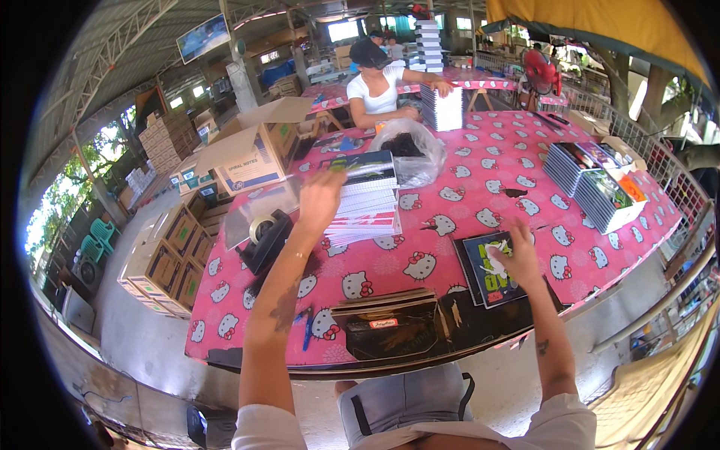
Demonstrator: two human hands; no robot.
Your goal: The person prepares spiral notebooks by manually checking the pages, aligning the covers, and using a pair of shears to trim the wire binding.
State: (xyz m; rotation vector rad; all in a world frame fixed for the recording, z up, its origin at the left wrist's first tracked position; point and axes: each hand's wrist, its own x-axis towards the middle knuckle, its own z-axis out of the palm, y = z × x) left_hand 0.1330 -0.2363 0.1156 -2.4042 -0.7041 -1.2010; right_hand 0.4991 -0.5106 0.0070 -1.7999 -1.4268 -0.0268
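My left hand (322,198) is at the near left corner of the top spiral notebook (369,169), its bent fingers closed on the dark cover. Below that notebook rises a stack of notebooks (364,214), their white page edges fanned toward me. My right hand (517,257) hovers at the right side of a dark notebook with green lettering (491,281), thumb and fingers apart. A white patch (496,256) shows by the thumb; I cannot tell whether it is printed or a loose scrap. Another dark notebook (466,271) lies partly under this one.
A tape dispenser (264,236) stands left of the stack, near a blue pen (308,328). Flattened dark cardboard (390,330) lies along the front edge. Notebook stacks (600,187) stand right. Beyond a plastic bag (409,154), a co-worker (377,88) handles a notebook stack. Cartons (247,157) stand left.
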